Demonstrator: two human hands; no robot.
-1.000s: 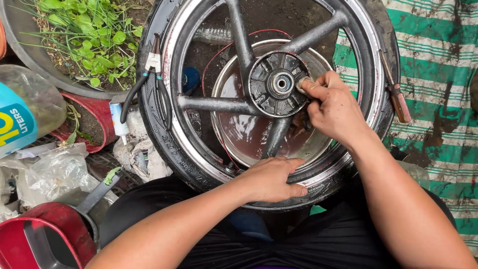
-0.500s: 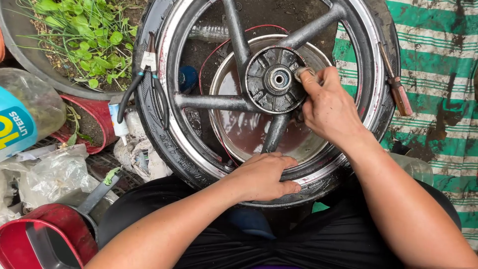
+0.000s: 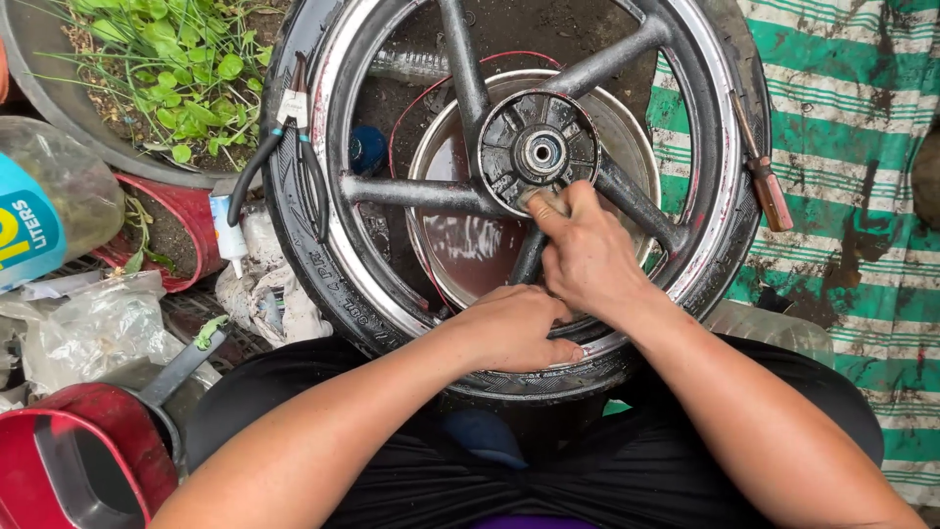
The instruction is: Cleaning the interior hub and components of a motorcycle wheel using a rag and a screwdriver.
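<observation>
Change: half a second ago the right hand [image 3: 586, 257] worked at the right side of the hub [image 3: 540, 152]; it now sits at the hub's lower edge, fingers drawn together, pressing a small pale piece against it
Left hand [image 3: 516, 326]: unmoved, laid flat with fingers together on the near rim of the wheel [image 3: 345, 211], thumb along the tyre [image 3: 294, 235]
Wheel: fills the centre and top of the frame, lying flat over a metal basin [image 3: 470, 257] of brownish water, near edge at the person's lap
Right edge: a screwdriver [image 3: 762, 178] rests against the tyre, over the green striped tarp [image 3: 852, 147]
Left edge: pliers [image 3: 294, 127] hang on the tyre; a pot of weeds [image 3: 147, 59], a plastic bottle [image 3: 49, 206] and a red container [image 3: 69, 460] crowd just beside it
Open room: bare tarp at the right of the frame
</observation>
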